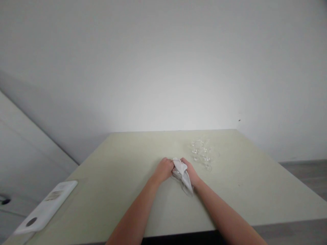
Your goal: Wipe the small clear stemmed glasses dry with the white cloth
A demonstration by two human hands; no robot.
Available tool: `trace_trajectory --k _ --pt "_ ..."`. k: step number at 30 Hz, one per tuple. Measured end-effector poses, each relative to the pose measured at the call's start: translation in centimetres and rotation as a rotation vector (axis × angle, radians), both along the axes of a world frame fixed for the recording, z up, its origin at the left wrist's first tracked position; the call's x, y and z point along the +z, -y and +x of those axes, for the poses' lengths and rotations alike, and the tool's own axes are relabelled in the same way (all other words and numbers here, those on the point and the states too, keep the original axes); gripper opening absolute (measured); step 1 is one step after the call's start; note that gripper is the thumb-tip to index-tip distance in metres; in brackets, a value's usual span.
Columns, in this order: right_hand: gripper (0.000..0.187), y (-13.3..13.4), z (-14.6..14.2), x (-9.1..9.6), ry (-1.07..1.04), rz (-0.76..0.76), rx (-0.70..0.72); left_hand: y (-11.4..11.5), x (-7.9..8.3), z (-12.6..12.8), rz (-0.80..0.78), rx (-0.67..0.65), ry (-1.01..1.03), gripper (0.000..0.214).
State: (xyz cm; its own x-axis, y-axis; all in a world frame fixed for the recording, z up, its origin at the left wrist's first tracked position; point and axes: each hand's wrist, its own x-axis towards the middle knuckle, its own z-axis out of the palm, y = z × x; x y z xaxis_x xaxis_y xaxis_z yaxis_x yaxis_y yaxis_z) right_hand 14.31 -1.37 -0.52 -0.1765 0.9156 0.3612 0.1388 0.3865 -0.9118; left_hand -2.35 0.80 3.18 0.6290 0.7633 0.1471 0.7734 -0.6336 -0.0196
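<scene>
Both my hands meet over the middle of a pale green table (122,177). My left hand (163,169) grips a clear stemmed glass (178,176) that lies between the hands and is mostly hidden. My right hand (190,172) holds a white cloth (184,173) wrapped over that glass, with a corner of the cloth hanging toward me. Several more clear stemmed glasses (202,152) stand in a group just beyond and to the right of my right hand.
A flat white rectangular device (47,207) lies at the table's near left corner. A plain white wall (163,68) rises behind the table. Grey wood floor (306,173) shows at the right.
</scene>
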Motion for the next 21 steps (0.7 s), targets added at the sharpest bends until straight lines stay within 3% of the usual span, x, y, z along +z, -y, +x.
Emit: trace_trajectory --k 6,10,13,17,19,21 --pt "0.011 0.1 0.1 0.2 0.077 0.024 0.011 0.0 -0.4 0.1 0.016 -0.011 0.001 0.016" --pt "0.019 0.2 0.3 -0.1 0.01 -0.047 -0.052 -0.1 -0.4 -0.1 -0.01 0.035 -0.003 0.017" --pt "0.034 0.2 0.6 -0.5 -0.138 -0.163 0.034 -0.2 -0.1 -0.4 -0.015 0.137 0.045 0.026" --pt "0.042 0.3 0.2 -0.4 -0.407 -0.354 0.211 -0.2 0.4 -0.6 -0.002 0.255 0.108 0.02" --pt "0.043 0.4 -0.2 0.0 -0.441 -0.387 0.29 -0.1 0.6 -0.6 0.008 0.235 0.105 0.018" --pt "0.036 0.4 -0.3 0.6 -0.376 -0.324 0.313 0.1 0.6 -0.3 0.008 0.17 0.075 0.017"
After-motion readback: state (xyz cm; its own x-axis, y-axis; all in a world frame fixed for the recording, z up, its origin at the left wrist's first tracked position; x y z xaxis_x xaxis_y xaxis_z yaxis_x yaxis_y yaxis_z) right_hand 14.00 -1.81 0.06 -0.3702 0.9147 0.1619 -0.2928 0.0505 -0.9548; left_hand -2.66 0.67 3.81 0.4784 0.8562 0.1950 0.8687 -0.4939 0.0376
